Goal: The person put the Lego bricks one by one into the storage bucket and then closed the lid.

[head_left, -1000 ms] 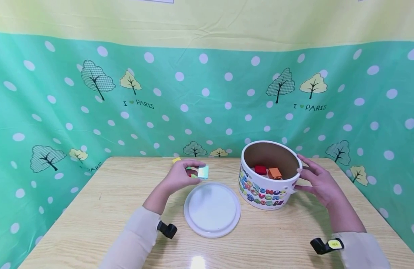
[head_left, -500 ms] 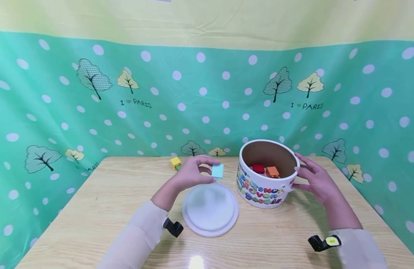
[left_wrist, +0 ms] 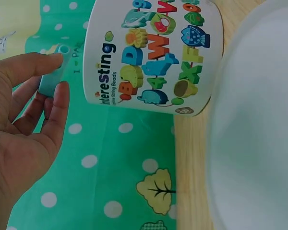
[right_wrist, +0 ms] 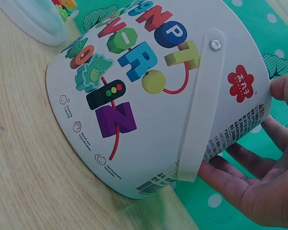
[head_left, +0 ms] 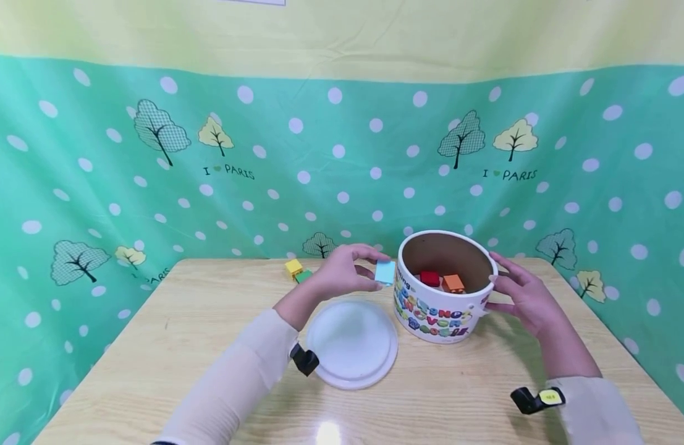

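My left hand [head_left: 344, 272] pinches a light blue toy brick [head_left: 384, 272] between thumb and fingertips, just left of the white bucket's rim. In the left wrist view a round stud shows on the light blue brick [left_wrist: 53, 81]. The bucket [head_left: 430, 318] is printed with colourful letters and tilts a little. Inside it lie a red brick [head_left: 429, 279] and an orange brick [head_left: 453, 283]. My right hand [head_left: 525, 296] rests with spread fingers against the bucket's right side, one fingertip at the rim. In the right wrist view those fingers [right_wrist: 230, 179] lie beside the bucket's pale handle [right_wrist: 201, 110].
A round white lid [head_left: 350, 346] lies on the wooden table [head_left: 208, 346], left of the bucket. A yellow brick [head_left: 293, 267] and a green brick [head_left: 303, 276] lie behind my left forearm. A green dotted curtain [head_left: 342, 173] hangs behind the table's far edge.
My left hand has carried the light blue brick rightward from above the lid's far edge to beside the bucket's rim. The yellow and green bricks have come into view behind it. My right hand stays put.
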### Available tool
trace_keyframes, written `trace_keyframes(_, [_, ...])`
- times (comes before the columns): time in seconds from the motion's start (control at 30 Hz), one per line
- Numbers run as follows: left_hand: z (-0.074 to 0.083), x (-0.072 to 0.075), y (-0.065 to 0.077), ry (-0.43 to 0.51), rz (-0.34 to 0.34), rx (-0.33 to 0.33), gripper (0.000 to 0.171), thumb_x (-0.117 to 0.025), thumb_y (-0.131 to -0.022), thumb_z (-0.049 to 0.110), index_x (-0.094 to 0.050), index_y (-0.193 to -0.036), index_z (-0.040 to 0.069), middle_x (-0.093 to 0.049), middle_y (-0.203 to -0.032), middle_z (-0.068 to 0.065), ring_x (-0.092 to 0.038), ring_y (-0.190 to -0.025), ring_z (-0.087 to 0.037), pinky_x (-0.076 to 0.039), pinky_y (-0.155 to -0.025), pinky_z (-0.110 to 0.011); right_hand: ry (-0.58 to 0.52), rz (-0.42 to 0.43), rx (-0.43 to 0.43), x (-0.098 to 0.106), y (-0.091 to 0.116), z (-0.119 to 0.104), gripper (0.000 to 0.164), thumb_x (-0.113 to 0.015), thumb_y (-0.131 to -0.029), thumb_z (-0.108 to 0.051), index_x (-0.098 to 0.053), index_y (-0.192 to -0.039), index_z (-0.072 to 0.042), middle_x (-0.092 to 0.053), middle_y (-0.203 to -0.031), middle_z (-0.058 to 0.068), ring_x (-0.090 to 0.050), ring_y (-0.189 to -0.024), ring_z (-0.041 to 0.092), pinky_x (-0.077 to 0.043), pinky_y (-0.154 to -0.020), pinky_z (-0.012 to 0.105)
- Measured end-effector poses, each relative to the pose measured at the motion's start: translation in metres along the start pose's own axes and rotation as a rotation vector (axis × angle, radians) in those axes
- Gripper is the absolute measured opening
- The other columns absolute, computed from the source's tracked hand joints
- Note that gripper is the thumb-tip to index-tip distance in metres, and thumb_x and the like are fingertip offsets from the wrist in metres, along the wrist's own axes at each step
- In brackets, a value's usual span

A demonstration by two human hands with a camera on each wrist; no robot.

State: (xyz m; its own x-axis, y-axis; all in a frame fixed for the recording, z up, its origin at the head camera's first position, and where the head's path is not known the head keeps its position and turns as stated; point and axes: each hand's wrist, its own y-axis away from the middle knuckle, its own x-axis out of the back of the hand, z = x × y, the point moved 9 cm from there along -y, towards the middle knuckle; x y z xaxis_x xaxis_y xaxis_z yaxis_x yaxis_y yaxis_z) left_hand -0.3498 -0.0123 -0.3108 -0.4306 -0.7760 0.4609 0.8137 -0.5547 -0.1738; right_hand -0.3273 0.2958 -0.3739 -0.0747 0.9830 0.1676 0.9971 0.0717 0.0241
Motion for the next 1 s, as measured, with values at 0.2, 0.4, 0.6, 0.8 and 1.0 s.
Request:
trace_keyframes(0.2, [0.011, -0.009, -0.015, -0.045, -0.024, 0.0, 0.046, -0.081, -0.077, 0.001, -0.069, -0.12, 0.012, -0.06, -0.119, -0.002, -0.068, -0.088, -0.016, -0.058, -0.076, -0.025, 0.01, 0.0, -0.003, 0.001, 0.002, 0.002, 0.066, -0.053, -0.101, -0.029, -0.018, -0.157, -0.028, -0.013, -0.158, 0.025, -0.051, -0.115, 0.018, -0.056, -0.086, 0.044])
trace_keyframes(0.4, [0.016, -0.018, -0.027, -0.074, -0.044, 0.027, 0.046, -0.081, -0.077, 0.0, -0.07, -0.119, 0.013, -0.062, -0.119, -0.001, -0.069, -0.084, -0.012, -0.057, -0.074, -0.024, 0.008, 0.0, -0.014, 0.004, 0.004, 0.005, 0.067, -0.054, -0.101, -0.029, -0.017, -0.157, -0.029, -0.012, -0.159, 0.023, -0.048, -0.121, 0.019, -0.055, -0.088, 0.046])
trace_keyframes(0.6, [0.025, -0.026, -0.038, -0.183, -0.074, 0.009, 0.044, -0.081, -0.077, 0.002, -0.071, -0.118, 0.015, -0.065, -0.118, 0.0, -0.069, -0.089, -0.013, -0.056, -0.074, -0.021, 0.007, 0.0, -0.003, 0.003, 0.002, 0.003, 0.066, -0.054, -0.101, -0.029, -0.019, -0.157, -0.028, -0.014, -0.158, 0.025, -0.052, -0.115, 0.017, -0.055, -0.087, 0.044])
trace_keyframes(0.8, [0.028, -0.034, -0.048, -0.261, -0.098, -0.004, 0.042, -0.083, -0.078, 0.009, -0.071, -0.118, 0.015, -0.066, -0.105, 0.004, -0.063, -0.095, -0.017, -0.055, -0.071, -0.021, 0.01, 0.001, -0.002, 0.0, 0.001, 0.002, 0.065, -0.054, -0.101, -0.029, -0.019, -0.157, -0.028, -0.017, -0.157, 0.025, -0.055, -0.109, 0.014, -0.056, -0.086, 0.043])
trace_keyframes(1.0, [0.026, -0.037, -0.06, -0.262, -0.073, 0.015, 0.044, -0.084, -0.078, 0.014, -0.07, -0.12, 0.013, -0.065, -0.095, 0.005, -0.061, -0.088, -0.015, -0.055, -0.068, -0.021, 0.006, 0.007, -0.007, 0.0, 0.002, 0.0, 0.065, -0.053, -0.102, -0.029, -0.019, -0.157, -0.029, -0.015, -0.158, 0.024, -0.044, -0.126, 0.036, -0.055, -0.087, 0.043])
